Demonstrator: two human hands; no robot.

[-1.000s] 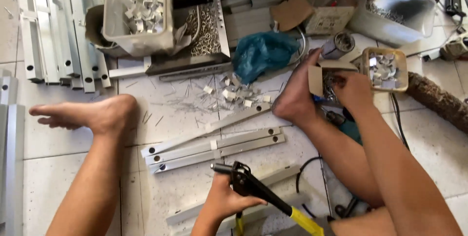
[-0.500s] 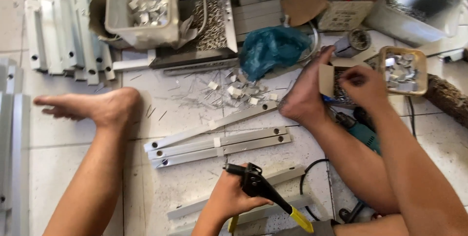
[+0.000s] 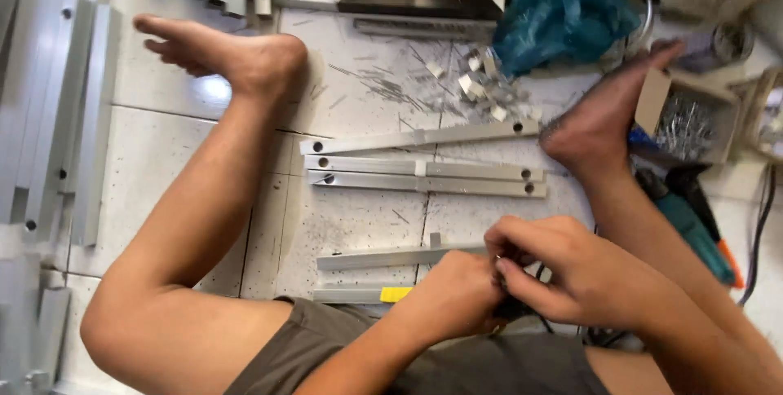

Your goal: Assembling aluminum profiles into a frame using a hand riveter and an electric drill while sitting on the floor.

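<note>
White floor tiles are seen; just below the aluminium rails (image 3: 424,176), a rivet tool (image 3: 512,307) is gripped between left hand (image 3: 453,295) and right hand (image 3: 563,269), fingers (image 3: 522,281) curled shut.

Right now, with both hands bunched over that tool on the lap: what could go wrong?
1. The left hand and right hand press together over a mostly hidden dark tool; fingers could get pinched.
2. Bare feet rest on the tiled floor beside scattered metal slivers and small clips; a cut seems possible.
3. The loose aluminium bars lie between the legs; a shifting leg might knock them askew.
</note>
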